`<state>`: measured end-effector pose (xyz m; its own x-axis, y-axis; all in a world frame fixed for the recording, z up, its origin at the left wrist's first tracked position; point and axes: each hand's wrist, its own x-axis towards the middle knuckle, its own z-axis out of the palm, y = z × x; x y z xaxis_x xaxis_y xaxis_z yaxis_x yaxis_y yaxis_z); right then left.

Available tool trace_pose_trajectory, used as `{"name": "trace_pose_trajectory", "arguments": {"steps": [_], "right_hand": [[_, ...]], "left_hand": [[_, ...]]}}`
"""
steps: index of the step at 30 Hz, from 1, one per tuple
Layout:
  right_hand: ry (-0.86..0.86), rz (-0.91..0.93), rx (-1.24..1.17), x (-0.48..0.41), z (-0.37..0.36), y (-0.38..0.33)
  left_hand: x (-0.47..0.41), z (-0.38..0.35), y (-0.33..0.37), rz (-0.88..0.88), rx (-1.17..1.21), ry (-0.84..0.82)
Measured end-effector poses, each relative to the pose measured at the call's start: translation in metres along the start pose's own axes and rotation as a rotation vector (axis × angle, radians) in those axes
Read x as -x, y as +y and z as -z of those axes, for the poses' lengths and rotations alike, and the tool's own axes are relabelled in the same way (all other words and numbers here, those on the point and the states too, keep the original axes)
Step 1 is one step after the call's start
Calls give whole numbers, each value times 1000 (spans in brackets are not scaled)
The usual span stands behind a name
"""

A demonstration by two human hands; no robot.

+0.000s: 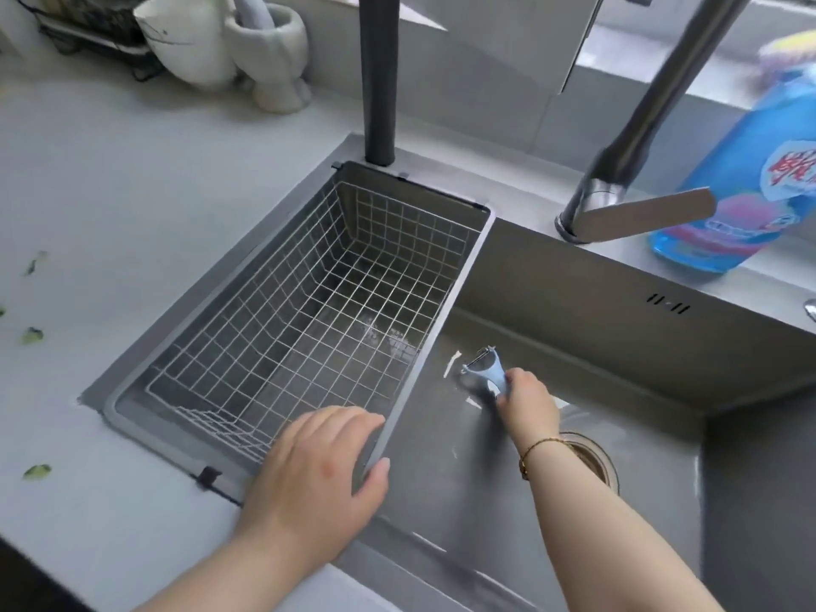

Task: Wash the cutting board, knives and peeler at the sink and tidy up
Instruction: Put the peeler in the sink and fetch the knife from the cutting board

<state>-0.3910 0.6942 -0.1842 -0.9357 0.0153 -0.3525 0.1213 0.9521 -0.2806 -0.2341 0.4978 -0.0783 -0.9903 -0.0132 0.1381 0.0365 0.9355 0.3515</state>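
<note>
A light blue peeler point(488, 372) with a metal blade is held low inside the grey sink point(596, 329), and my right hand point(527, 401) is shut on its handle. My left hand point(318, 479) rests on the near corner of the wire drain basket point(463, 276) that sits in the sink's left part, fingers curled over its rim. The basket holds nothing. No cutting board or knives are in view.
The faucet point(636, 205) reaches over the sink from the back right. A blue detergent bottle point(742, 183) stands behind it. A dark pipe point(379, 81) rises at the basket's far end. White ceramic holders point(265, 50) sit at the back left. Green scraps point(33, 335) lie on the counter. The drain point(591, 461) is under my right wrist.
</note>
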Motion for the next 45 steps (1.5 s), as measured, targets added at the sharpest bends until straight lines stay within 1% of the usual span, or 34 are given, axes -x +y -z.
{"name": "trace_pose_trajectory", "arguments": {"steps": [4,8,12,20,23,26,29,32,34,38,40,45], "right_hand": [[-1,39,68,-12,-13,-1],[5,96,211,-18,-21,5],[0,80,277,-20,-23,5],[12,58,226,-4,-6,10],[11,53,125,7,10,10],[38,82,-19,26,29,2],[67,141,-104,52,51,-14],[54,219,-77,83,72,-35],[77,259,-57,108,84,-51],[142,352,-40,160,96,-91],[131,414,-37,183,95,-121],[91,593,-63,235,67,-221]], "left_hand": [[1,-3,-1,-3,-19,25],[3,-6,-1,-13,-39,43],[3,-8,-1,-21,-56,76],[3,-13,-1,-53,-66,158],[3,-12,0,-68,-82,210],[2,-11,1,-70,-73,223],[3,-7,1,-57,-22,183],[5,1,2,-50,43,108],[7,6,-2,-69,91,105],[26,27,-26,-116,178,205],[45,47,-49,-114,198,240],[108,109,-149,17,166,367]]}}
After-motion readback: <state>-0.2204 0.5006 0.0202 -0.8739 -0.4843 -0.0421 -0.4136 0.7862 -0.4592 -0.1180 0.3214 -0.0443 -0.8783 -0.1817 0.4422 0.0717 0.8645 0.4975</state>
